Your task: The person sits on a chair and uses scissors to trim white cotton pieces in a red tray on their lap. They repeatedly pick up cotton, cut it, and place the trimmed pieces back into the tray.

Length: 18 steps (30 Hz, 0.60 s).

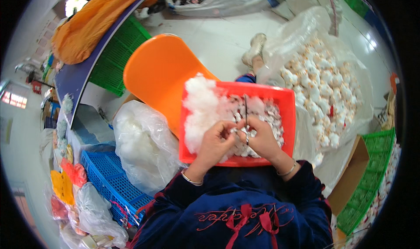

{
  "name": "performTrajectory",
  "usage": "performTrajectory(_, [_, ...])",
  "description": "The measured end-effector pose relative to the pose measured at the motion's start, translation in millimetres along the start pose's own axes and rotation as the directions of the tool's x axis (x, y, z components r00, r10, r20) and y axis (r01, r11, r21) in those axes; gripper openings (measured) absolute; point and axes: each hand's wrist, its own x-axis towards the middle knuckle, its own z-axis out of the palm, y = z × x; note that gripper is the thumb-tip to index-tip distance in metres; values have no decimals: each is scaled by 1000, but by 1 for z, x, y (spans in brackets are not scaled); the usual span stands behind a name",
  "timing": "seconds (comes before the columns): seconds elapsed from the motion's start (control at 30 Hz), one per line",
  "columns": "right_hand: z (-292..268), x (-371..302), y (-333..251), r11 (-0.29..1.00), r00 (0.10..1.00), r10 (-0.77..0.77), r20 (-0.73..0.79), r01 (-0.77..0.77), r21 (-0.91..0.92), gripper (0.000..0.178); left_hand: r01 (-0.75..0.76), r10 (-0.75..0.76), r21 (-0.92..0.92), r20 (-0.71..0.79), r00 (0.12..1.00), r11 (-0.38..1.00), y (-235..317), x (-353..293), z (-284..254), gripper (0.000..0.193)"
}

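A red plastic tray point(286, 131) lies in front of me at lap height. A heap of white fluffy stuffing point(199, 104) fills its left side, and many small white pieces point(274, 117) fill the right. My right hand point(261, 138) is closed around a thin dark pair of forceps point(246, 109), its tip pointing away from me and its ring handles near my palm. Just left of it, my left hand point(214, 142) is closed with thumb and fingers in a pinch. What sits between those fingertips is too small to make out. The two hands almost touch.
An orange chair point(162, 65) stands beyond the tray to the left. A clear bag of stuffing point(138, 139) and a blue crate point(109, 179) are at left. On the right, a large clear bag holds many white stuffed pieces point(321, 87), next to a green crate point(369, 179).
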Motion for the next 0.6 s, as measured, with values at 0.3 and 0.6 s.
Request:
performTrajectory(0.3, [4, -2, 4, 998, 998, -5, -65, 1, -60, 17, 118, -118, -1, 10, 993, 993, -10, 4, 1, 14])
performTrajectory(0.6, [5, -1, -9, 993, 999, -36, -1, 36, -112, 17, 47, -50, 48, 59, 997, 998, -11, 1, -2, 14])
